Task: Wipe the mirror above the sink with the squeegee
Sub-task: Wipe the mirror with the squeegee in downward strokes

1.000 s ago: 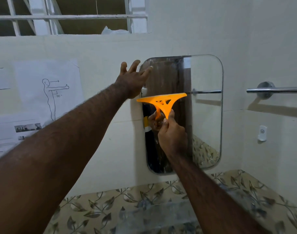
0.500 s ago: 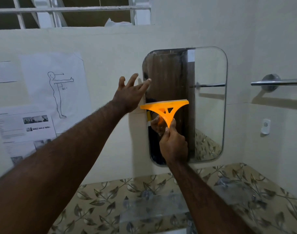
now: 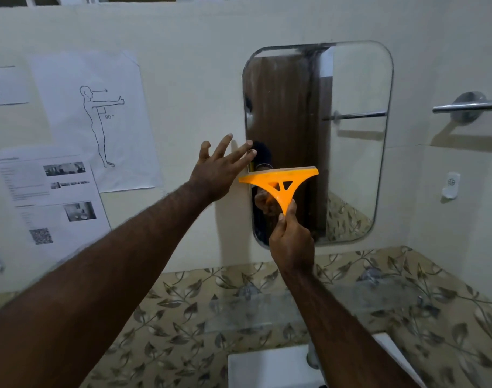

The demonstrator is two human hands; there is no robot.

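Observation:
A rounded rectangular mirror (image 3: pixel 354 152) hangs on the cream wall above the sink (image 3: pixel 270 368). My right hand (image 3: pixel 291 242) grips the handle of an orange squeegee (image 3: pixel 278 182), whose blade lies flat across the mirror's left half, a little below mid-height. My left hand (image 3: pixel 219 169) is spread open with its fingertips at the mirror's left edge, just above the blade's left end. The mirror reflects a dark brown door, my right hand and a towel bar.
Printed sheets (image 3: pixel 99 119) are taped to the wall at the left. A chrome towel bar (image 3: pixel 468 106) and a small white hook (image 3: pixel 450 184) are on the right wall. Leaf-patterned tiles (image 3: pixel 183 317) run below the mirror, with a clear glass shelf (image 3: pixel 261 306).
The squeegee has slid down the mirror's left side from the upper part to below the middle. My left hand came down along the mirror's edge with it. My view tilted down, showing the sink.

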